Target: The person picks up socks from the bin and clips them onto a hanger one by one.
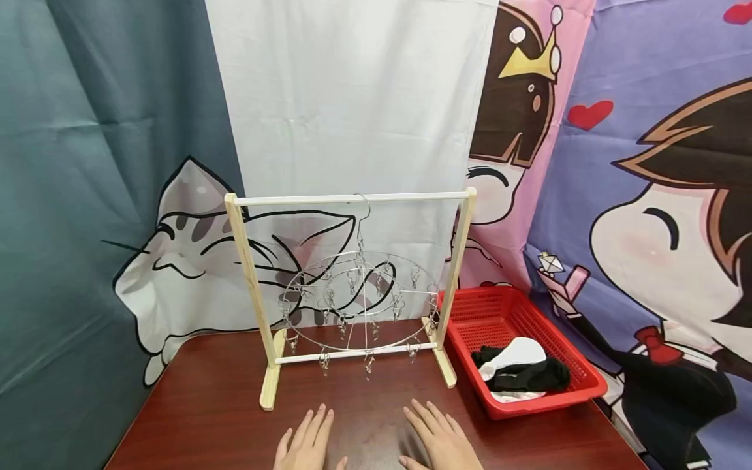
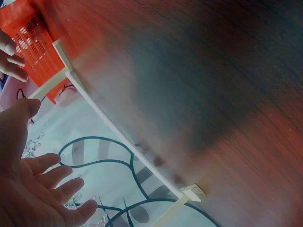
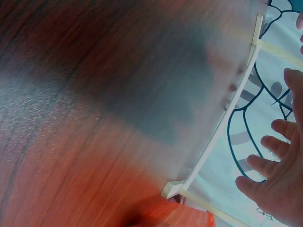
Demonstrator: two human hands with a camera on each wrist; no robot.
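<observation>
Both hands hold nothing and reach in from the near side, over the table. My left hand point(image 1: 305, 444) has its fingers spread and fairly straight, as the left wrist view also shows with the hand point(image 2: 42, 189) at its lower left. My right hand point(image 1: 440, 438) is spread likewise. Beyond them stands a small wooden rack point(image 1: 249, 274) with white rods. From its top rod hangs a round wire drying hanger point(image 1: 364, 307) with several metal clips. To the right, a red plastic basket point(image 1: 564, 333) holds black and white cloth items point(image 1: 523, 362), folded over one another.
The dark red-brown table point(image 1: 200, 405) carries the rack and basket. Behind it hangs a printed cloth backdrop point(image 1: 352, 98) with a cartoon cat and figures. The rack's wooden feet point(image 1: 270, 385) stick out toward the hands.
</observation>
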